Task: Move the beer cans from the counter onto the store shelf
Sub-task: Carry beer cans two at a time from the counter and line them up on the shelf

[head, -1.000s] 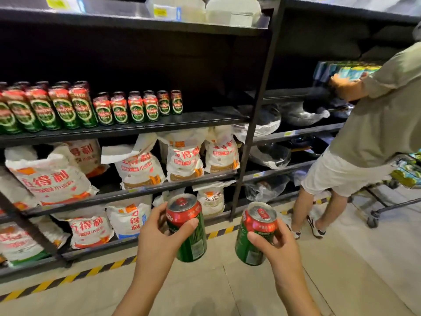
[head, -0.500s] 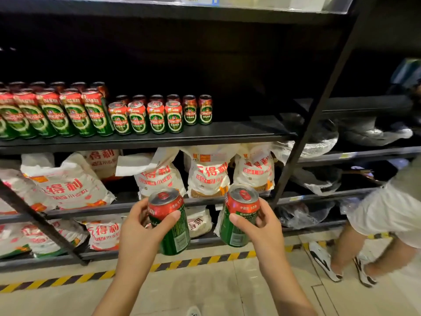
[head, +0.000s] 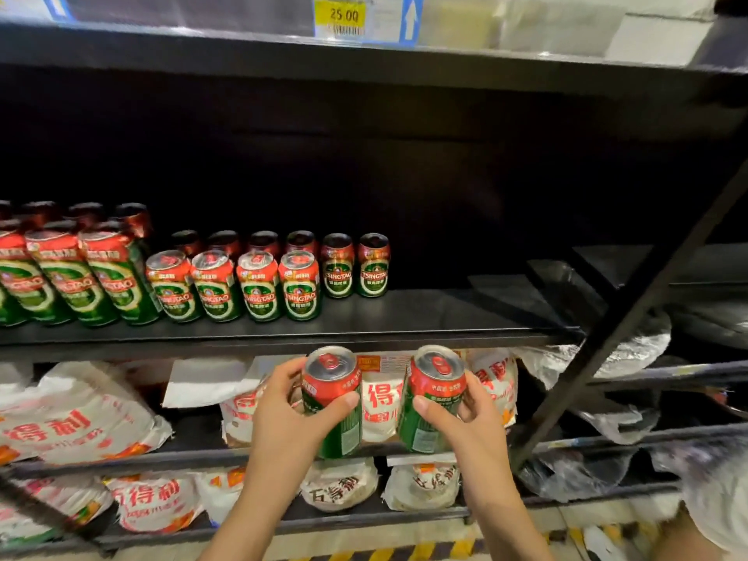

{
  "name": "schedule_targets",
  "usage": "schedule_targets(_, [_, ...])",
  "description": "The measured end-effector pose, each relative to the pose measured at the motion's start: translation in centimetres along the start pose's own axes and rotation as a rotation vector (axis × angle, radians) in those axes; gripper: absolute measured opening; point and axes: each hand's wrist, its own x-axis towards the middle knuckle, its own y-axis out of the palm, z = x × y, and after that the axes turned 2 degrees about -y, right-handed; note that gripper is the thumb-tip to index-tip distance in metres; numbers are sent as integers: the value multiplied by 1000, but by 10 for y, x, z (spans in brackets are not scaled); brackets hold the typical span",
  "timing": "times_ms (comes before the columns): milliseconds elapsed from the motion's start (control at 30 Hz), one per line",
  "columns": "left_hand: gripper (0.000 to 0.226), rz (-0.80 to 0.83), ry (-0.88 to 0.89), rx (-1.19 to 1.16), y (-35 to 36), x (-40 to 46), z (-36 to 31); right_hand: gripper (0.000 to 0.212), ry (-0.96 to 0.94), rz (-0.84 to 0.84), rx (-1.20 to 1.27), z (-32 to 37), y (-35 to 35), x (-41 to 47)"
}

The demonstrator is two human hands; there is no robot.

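My left hand (head: 283, 415) grips a red-and-green beer can (head: 334, 398), upright and slightly tilted. My right hand (head: 461, 419) grips a second matching can (head: 433, 394) beside it. Both cans hang just below the front edge of the black shelf (head: 445, 317). On that shelf stand several short beer cans (head: 259, 285) in two rows, with taller cans (head: 64, 277) at the left. The shelf's right half is bare.
White flour bags (head: 73, 419) with red print fill the lower shelves. A slanted black upright (head: 631, 313) crosses at the right, with crumpled plastic bags (head: 623, 354) behind it. A yellow price tag (head: 342, 14) sits on the shelf above. Another person's leg shows at bottom right.
Both hands have lifted their cans up and closer to the beer shelf's edge. The view has moved nearer the shelf and leftward; the other person has nearly left the view.
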Motion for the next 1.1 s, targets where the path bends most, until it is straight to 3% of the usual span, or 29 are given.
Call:
schedule_targets(467, [54, -256, 6, -110, 59, 119, -13, 52, -40, 235, -65, -4, 13, 176])
schedule_targets(1100, [62, -225, 0, -136, 82, 176, 10, 62, -77, 210, -124, -28, 40, 225])
